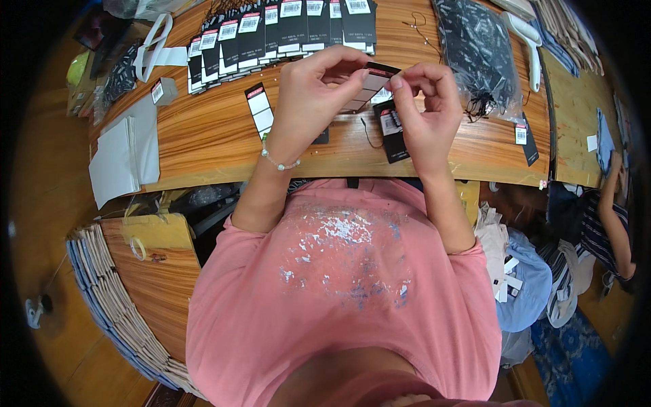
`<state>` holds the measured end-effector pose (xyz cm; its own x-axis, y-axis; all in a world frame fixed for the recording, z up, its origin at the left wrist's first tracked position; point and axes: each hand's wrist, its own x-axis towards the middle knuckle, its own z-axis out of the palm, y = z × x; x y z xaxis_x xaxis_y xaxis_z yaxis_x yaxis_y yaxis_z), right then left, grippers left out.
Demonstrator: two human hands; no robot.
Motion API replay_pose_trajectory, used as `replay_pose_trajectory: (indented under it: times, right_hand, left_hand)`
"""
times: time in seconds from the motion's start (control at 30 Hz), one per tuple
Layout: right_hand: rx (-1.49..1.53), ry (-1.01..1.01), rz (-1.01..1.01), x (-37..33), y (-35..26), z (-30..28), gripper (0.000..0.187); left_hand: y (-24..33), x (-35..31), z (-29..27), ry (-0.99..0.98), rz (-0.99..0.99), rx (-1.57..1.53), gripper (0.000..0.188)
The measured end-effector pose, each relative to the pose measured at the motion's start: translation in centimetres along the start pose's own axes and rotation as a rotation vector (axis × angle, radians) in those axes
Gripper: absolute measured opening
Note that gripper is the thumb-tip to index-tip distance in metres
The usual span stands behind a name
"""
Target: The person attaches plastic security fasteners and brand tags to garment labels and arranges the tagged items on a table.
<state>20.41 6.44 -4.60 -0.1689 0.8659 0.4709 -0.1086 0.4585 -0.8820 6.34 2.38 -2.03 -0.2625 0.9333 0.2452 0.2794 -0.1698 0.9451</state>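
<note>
Above the table's near edge, my left hand [313, 85] pinches a black hang tag [371, 84] with a red top band and pale panels. My right hand [432, 115] has its thumb and fingers closed at the tag's other corner. Under my right hand, another black hang tag [395, 148] with a white label lies on the table, a thin black string [367, 134] beside it. Left of my left wrist rests a hang tag with white panels [259, 108]. The tabletop under my left hand is partly hidden.
Rows of overlapping black hang tags [291, 30] cover the far side of the wooden table [196, 142]. A clear bag of black strings [475, 51], a white tagging tool [525, 41] and white sheets [122, 152] lie around. Folded garments [125, 305] sit lower left; another person [610, 210] is at right.
</note>
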Motion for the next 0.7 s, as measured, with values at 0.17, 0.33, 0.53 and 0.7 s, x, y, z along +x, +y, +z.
replay_pose_trajectory:
  times: [0.17,0.33,0.53,0.7]
  right_hand:
    - [-0.239,0.040,-0.204,0.6,-0.9,-0.3,0.011]
    - [-0.292,0.066,-0.292,0.8,-0.5,-0.3,0.012]
    - [-0.176,0.057,-0.170,0.6,0.2,-0.2,0.013]
    - [-0.030,0.037,-0.001,0.6,-0.2,0.3,0.009]
  left_hand:
    - [0.8,-0.4,0.7,-0.022,-0.003,-0.014,0.017]
    - [0.9,-0.1,0.9,-0.059,0.006,-0.043,0.017]
    - [0.6,-0.3,0.9,-0.111,-0.035,-0.047,0.019]
    - [0.6,-0.3,0.8,-0.133,-0.011,0.024,0.018]
